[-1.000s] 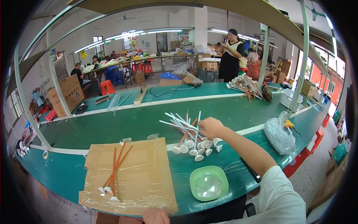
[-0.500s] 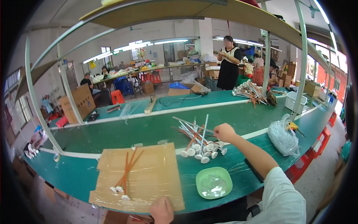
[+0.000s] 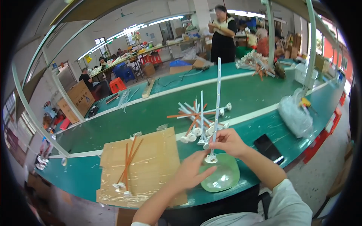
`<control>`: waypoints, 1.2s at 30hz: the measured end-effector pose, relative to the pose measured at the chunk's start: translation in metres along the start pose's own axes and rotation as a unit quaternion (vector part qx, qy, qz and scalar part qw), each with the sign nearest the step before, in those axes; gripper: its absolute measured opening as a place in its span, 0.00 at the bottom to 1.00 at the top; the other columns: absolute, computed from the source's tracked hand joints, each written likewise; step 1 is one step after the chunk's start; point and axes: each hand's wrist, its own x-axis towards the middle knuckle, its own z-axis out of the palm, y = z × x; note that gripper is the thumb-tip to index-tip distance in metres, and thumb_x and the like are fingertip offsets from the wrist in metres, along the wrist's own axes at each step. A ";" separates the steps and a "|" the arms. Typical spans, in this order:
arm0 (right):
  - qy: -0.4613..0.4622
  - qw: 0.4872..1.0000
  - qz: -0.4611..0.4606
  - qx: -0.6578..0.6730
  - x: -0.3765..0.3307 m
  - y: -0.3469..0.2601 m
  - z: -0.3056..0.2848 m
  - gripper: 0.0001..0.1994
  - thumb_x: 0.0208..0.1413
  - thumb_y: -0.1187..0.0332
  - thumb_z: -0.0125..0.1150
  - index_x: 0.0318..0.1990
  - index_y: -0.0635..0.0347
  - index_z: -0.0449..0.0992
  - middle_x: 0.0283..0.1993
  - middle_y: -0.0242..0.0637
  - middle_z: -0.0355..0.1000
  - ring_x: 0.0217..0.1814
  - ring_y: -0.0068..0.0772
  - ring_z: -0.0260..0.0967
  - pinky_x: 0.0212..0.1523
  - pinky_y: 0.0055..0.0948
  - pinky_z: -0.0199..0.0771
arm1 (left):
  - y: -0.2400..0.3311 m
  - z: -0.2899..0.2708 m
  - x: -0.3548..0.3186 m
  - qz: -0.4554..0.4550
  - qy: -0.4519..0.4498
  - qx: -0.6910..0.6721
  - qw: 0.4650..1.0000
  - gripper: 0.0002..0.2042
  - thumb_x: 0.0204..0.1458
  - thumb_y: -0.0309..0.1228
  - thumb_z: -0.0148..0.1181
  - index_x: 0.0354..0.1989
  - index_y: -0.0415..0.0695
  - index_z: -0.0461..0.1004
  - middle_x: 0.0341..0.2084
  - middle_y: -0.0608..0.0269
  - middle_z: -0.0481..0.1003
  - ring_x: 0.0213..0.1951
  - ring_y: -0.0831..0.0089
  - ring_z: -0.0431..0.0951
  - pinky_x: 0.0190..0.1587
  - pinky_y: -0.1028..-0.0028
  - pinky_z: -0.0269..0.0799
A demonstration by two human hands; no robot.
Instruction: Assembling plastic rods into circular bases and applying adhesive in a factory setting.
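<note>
My right hand is closed around the lower part of a long white stick with a round white base. It stands nearly upright, base down, over the near left side of a light green bowl with clear, shiny pieces in it. My left hand is beside the base, thumb and fingers apart; whether it touches the base is hard to see. Just beyond lies a pile of white and brown sticks with round white ends. Several brown sticks with white ends rest on a taped cardboard sheet at left.
A black phone lies right of the bowl on the green table. Farther right are a clear plastic bag and a yellow-handled tool. Metal posts rise from the table. A person stands beyond it.
My right hand has drawn a white stick from the pile and brought it upright over the bowl. My left hand has moved from the cardboard's near edge to the stick's base. The view has shifted.
</note>
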 end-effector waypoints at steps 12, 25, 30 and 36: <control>0.016 0.839 -0.394 -0.376 -0.016 0.020 0.021 0.18 0.44 0.72 0.73 0.45 0.62 0.77 0.40 0.38 0.75 0.38 0.38 0.76 0.37 0.31 0.78 | -0.021 0.021 -0.008 -0.272 0.010 -0.486 0.830 0.21 0.64 0.36 0.51 0.62 0.39 0.62 0.35 0.65 0.72 0.35 0.77 0.72 0.38 0.75 0.69; 0.045 0.817 -0.456 -0.351 -0.021 0.032 0.016 0.12 0.38 0.77 0.73 0.35 0.64 0.81 0.34 0.37 0.77 0.29 0.34 0.77 0.28 0.26 0.79 | -0.015 0.027 -0.020 -0.198 -0.022 -0.475 0.857 0.23 0.65 0.34 0.46 0.65 0.36 0.57 0.53 0.58 0.69 0.52 0.72 0.69 0.56 0.71 0.64; 0.088 0.792 -0.474 -0.375 -0.025 0.037 0.020 0.13 0.38 0.78 0.71 0.35 0.63 0.80 0.33 0.35 0.76 0.27 0.33 0.76 0.25 0.26 0.77 | -0.023 0.033 -0.024 -0.184 -0.031 -0.491 0.851 0.22 0.65 0.34 0.47 0.64 0.34 0.59 0.52 0.59 0.69 0.52 0.73 0.69 0.55 0.71 0.65; 0.064 0.833 -0.421 -0.352 -0.026 0.034 0.020 0.12 0.41 0.79 0.69 0.37 0.63 0.79 0.33 0.36 0.75 0.28 0.33 0.75 0.25 0.27 0.76 | -0.032 0.031 -0.019 -0.176 -0.045 -0.521 0.834 0.27 0.65 0.42 0.49 0.63 0.32 0.59 0.49 0.56 0.72 0.43 0.69 0.76 0.48 0.68 0.71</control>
